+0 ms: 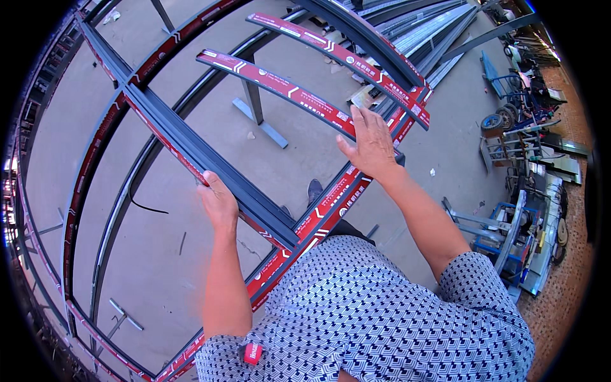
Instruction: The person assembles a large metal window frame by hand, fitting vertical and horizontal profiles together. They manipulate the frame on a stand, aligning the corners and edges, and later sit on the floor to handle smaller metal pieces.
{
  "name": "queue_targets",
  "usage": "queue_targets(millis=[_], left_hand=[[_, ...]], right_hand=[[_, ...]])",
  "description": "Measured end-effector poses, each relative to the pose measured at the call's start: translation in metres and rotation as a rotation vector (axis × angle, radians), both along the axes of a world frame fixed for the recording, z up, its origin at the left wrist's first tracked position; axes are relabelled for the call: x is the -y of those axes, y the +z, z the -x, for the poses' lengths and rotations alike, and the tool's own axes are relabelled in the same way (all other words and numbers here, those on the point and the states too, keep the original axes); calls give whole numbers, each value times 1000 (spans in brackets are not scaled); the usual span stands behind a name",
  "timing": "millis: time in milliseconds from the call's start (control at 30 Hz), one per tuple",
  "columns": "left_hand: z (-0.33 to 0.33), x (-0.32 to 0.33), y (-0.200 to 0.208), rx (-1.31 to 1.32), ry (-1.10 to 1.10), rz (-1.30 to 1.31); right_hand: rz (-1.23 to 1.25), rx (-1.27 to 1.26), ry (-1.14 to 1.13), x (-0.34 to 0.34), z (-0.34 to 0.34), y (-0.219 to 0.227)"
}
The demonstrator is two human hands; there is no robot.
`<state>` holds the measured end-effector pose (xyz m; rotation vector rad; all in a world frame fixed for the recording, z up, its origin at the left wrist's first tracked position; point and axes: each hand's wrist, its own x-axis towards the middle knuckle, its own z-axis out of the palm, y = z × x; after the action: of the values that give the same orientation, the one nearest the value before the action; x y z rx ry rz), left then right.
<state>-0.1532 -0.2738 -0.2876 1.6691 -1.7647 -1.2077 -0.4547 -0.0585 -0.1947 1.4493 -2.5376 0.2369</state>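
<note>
Grey bar (219,165): left hand (219,202) curled round edge | red strip (280,86): right hand (371,143) spread across end

A short-sleeved white shirt (382,312) with a dark blue geometric pattern fills the bottom centre, a red label (252,354) lower left; a greyish shoe (314,190) shows mid-frame.

Bright soft light, bent edges, black corners
</note>
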Motion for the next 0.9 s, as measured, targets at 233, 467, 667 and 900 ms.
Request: queue_targets(millis=[233, 467, 667, 900], left_hand=[[4, -8, 18, 106, 37, 0], [4, -7, 21, 100, 40, -24], [7, -12, 30, 127, 60, -6], [9, -14, 29, 103, 61, -18]], right_hand=[[-223, 494, -22, -1, -1, -13], [-28, 1276, 108, 25, -57, -9], [-46, 1693, 36, 52, -94, -21], [-23, 1926, -66, 62, -112, -12]])
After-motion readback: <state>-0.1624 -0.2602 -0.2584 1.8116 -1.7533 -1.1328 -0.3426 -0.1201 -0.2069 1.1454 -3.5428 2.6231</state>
